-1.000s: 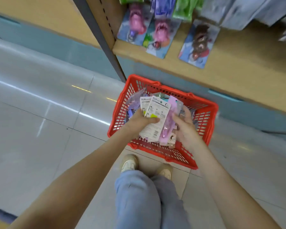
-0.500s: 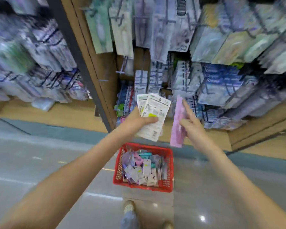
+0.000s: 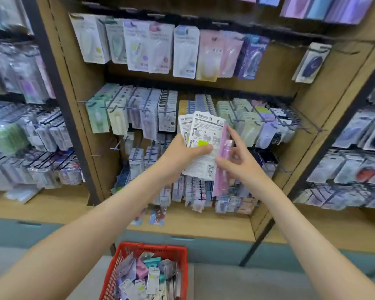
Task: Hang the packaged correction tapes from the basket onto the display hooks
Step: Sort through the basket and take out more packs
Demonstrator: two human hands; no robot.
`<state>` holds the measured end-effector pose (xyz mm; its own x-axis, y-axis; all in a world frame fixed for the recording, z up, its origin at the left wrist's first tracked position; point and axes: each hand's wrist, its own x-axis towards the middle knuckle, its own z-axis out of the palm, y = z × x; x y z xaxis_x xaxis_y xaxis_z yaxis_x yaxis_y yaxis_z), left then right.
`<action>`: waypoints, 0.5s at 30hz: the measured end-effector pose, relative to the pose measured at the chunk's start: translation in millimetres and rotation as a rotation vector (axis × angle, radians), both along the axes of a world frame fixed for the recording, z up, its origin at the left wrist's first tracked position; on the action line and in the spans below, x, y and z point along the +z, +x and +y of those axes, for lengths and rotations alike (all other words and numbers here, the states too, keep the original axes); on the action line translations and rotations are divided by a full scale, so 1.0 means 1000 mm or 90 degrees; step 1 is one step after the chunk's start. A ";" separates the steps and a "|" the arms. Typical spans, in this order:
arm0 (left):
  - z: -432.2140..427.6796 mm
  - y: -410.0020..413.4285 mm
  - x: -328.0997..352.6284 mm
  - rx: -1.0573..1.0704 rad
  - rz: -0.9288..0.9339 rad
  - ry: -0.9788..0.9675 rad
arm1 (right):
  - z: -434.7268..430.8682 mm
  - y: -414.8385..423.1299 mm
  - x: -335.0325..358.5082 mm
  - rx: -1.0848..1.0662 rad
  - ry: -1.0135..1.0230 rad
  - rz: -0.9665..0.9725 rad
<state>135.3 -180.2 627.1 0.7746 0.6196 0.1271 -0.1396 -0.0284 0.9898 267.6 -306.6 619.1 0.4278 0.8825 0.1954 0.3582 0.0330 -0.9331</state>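
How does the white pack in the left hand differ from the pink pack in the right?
The white pack faces the camera, printed back showing; the pink pack is turned nearly edge-on. The white pack fronts a fanned stack gripped by the left hand; the pink pack is pinched by the right hand. Both are upright, not yet hung.

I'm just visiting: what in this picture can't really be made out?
Head view only.
The white packs in the left hand: print too small and blurred to read.
The pink pack pinched by the right hand: edge-on, its face hidden.
The red basket: cut off by the bottom edge.
The hanging packs at far left: blurred, labels unreadable.
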 end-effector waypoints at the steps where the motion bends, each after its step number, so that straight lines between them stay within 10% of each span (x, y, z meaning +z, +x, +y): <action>1: -0.007 0.006 0.012 -0.004 -0.006 0.020 | -0.008 0.005 0.011 -0.009 0.016 -0.016; 15: 0.012 0.099 0.131 0.072 -0.084 0.232 | 0.006 0.094 0.124 -0.182 0.143 -0.349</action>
<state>234.2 -168.5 758.0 0.6661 0.5962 0.4482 -0.2414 -0.3962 0.8859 361.8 -301.0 742.8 0.4262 0.6610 0.6176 0.8031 0.0379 -0.5947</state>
